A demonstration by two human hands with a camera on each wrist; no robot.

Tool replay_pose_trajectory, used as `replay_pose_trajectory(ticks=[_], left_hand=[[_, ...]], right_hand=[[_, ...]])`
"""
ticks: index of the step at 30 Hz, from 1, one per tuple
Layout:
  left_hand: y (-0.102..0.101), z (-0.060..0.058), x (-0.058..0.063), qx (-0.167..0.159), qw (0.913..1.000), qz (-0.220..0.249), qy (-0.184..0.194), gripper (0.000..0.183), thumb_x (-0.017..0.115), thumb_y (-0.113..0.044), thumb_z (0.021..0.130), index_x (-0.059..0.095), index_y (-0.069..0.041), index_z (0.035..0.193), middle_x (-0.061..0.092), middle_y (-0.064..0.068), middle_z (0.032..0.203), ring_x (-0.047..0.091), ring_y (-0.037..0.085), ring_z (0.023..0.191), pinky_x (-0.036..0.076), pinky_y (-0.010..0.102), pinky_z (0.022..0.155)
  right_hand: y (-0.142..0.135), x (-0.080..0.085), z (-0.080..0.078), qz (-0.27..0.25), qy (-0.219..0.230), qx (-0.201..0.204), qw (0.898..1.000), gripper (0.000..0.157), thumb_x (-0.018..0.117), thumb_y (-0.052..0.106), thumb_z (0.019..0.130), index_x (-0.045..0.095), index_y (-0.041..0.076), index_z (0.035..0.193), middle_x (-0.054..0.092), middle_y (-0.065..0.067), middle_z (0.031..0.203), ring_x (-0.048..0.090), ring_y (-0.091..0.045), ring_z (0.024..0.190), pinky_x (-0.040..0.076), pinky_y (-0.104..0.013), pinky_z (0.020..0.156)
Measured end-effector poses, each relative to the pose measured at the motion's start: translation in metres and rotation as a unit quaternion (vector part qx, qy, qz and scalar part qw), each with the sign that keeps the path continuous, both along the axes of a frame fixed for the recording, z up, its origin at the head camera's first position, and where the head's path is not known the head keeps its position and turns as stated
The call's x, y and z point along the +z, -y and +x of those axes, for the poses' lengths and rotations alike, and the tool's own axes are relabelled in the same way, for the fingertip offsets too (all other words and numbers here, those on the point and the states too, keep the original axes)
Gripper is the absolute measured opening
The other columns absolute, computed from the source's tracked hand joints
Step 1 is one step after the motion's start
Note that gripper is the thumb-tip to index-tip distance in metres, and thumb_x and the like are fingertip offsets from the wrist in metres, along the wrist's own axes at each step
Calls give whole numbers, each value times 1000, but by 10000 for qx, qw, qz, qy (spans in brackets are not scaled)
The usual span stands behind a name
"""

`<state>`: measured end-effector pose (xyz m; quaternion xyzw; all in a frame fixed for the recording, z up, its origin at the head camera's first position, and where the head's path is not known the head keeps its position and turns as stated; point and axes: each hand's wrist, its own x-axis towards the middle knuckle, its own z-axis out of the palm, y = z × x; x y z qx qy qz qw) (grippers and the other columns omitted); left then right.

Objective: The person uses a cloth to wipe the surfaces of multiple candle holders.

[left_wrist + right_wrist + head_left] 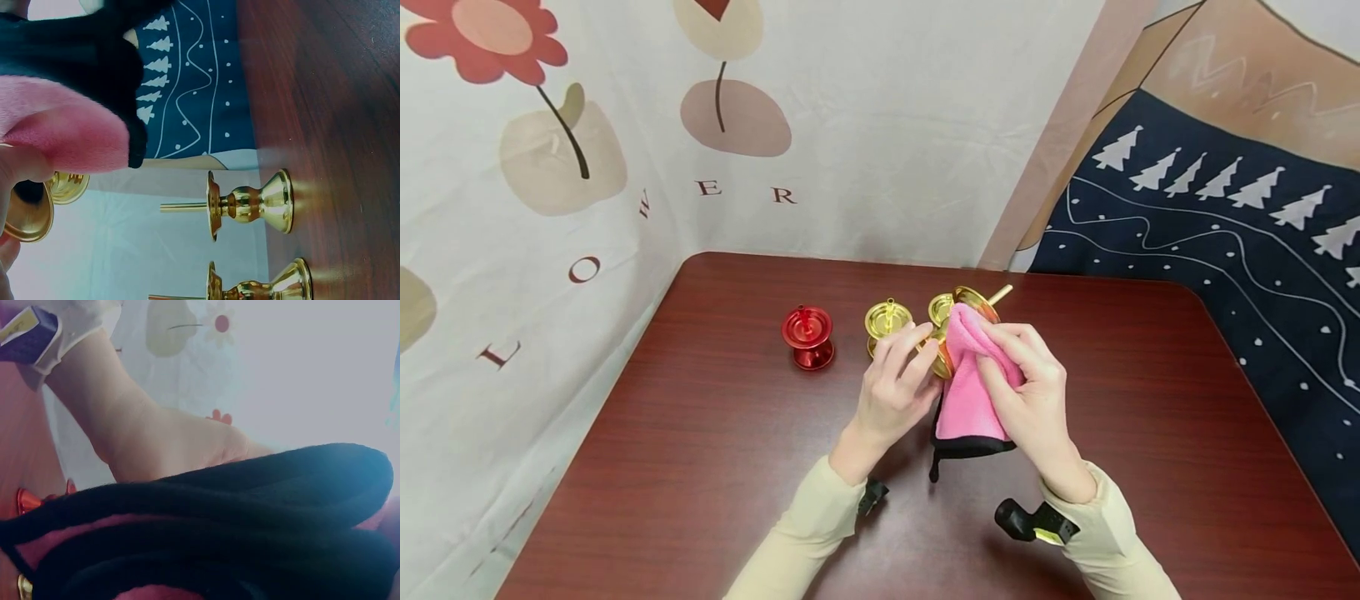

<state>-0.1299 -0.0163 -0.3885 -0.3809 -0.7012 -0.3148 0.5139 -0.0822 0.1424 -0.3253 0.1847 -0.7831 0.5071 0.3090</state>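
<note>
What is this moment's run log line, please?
left fingers: grip tilted gold holder; right fingers: hold pink cloth against it; red holder: standing

Reddish-brown wood-look desk (685,467) w/ rounded far corners, off-white fabric (887,167) on left & far sides w/ flower prints (492,29) & dk-red letters (702,188), pinkish border strip (1067,125) far right, then navy cloth (1157,225) at right w/ white trees (1258,190).

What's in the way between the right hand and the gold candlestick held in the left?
Only the pink cloth, which the right hand pinches over the middle of the gold candlestick held by the left hand. Nothing else visible stands between them.
</note>
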Motion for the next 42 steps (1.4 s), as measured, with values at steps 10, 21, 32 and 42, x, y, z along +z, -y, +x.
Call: replay_pose_trajectory(ticks=[10,21,32,42], left_hand=[[1,2,1,-340,9962,692,395,53,76,-2,60,53,2,107,57,21,110,54,37,95,46,43,86],[-4,15,7,-1377,9229,2555,2530,64,83,4,57,49,6,112,55,23,113,55,28,107,49,38,88],[-13,26,12,-3392,7237,3925,4552,74,82,-13,69,34,16,117,56,6,109,55,14,97,49,29,86],[-14,28,6,-3084,6811,3554,5609,57,64,13,73,39,13,124,58,9,108,56,11,92,49,23,74]], right_hand=[[-3,-16,0,288,-341,171,9989,35,66,-17,71,68,-3,103,62,-15,96,56,-14,84,44,-13,67],[-5,-38,-5,-471,-166,836,9952,28,60,-22,73,65,-7,97,61,-13,95,58,-10,95,46,-16,79],[-5,-58,-16,-1339,1779,474,9737,26,62,-13,79,62,-12,105,66,9,95,60,-3,89,47,-15,76],[-16,-45,0,-2945,3463,285,8903,37,59,-4,85,69,26,105,67,11,100,62,-9,89,50,-21,75]])
